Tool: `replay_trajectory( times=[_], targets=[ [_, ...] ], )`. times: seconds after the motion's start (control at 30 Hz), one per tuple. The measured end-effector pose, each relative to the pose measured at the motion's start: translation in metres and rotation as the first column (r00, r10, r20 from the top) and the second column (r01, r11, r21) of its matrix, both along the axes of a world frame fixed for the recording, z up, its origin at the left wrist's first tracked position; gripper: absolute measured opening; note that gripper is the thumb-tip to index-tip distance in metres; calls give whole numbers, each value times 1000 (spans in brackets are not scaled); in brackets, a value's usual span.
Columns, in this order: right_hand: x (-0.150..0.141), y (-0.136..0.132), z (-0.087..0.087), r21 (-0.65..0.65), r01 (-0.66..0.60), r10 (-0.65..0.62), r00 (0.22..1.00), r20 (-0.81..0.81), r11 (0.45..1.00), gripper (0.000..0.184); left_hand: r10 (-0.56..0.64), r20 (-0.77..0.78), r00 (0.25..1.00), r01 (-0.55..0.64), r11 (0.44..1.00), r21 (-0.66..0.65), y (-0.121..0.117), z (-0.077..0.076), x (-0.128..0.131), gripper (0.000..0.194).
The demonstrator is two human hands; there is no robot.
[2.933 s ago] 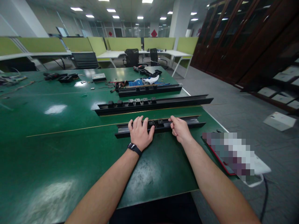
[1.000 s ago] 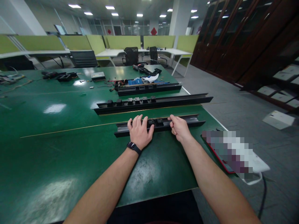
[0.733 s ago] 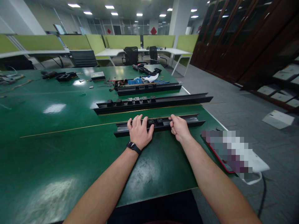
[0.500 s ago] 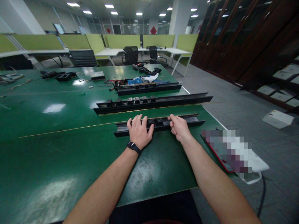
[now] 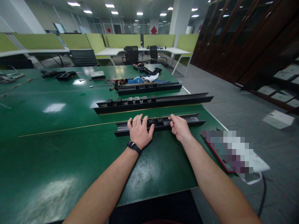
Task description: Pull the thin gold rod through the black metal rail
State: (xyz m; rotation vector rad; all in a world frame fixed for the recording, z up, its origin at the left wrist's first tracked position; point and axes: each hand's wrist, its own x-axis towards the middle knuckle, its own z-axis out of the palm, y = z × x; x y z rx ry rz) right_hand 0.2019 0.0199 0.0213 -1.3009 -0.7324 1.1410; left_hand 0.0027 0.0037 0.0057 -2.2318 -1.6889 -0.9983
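A short black channel rail (image 5: 192,123) lies crosswise before me, with small dark blocks (image 5: 159,120) set inside it. Across its left part rests my left hand (image 5: 139,132), fingers spread over the channel and thumb toward the near side. My right hand (image 5: 179,126) is closed in a pinch at the rail's far edge, thumb and forefinger on a long thin gold-coloured strip (image 5: 77,128). This strip runs along that edge and sticks out far to the left over the green table (image 5: 70,158). The fingertips partly hide where it meets the rail.
Beyond lie a longer black rail (image 5: 182,100) holding several blocks, another gold strip (image 5: 149,109) and a shorter rail (image 5: 149,89). Tools (image 5: 50,74) and a blue-filled tray (image 5: 135,81) are at the back. A red-edged, partly blurred item (image 5: 216,155) sits by the right table edge.
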Motion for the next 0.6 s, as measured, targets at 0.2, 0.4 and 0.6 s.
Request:
replay_trajectory(
  times=[0.2,0.4,0.6],
  targets=[
    [-1,0,2,-10,38,-38,999,-22,999,24,-3,0,1000,3,1000,-5,0,0,0,45],
    [0,-1,1,-10,11,-11,1000,-13,1000,24,9,-20,1000,-9,1000,1,0,0,0,46],
    [0,-1,2,-5,3,-3,1000,-13,1000,29,-4,1,1000,4,1000,-9,-1,1,0,46]
  ],
)
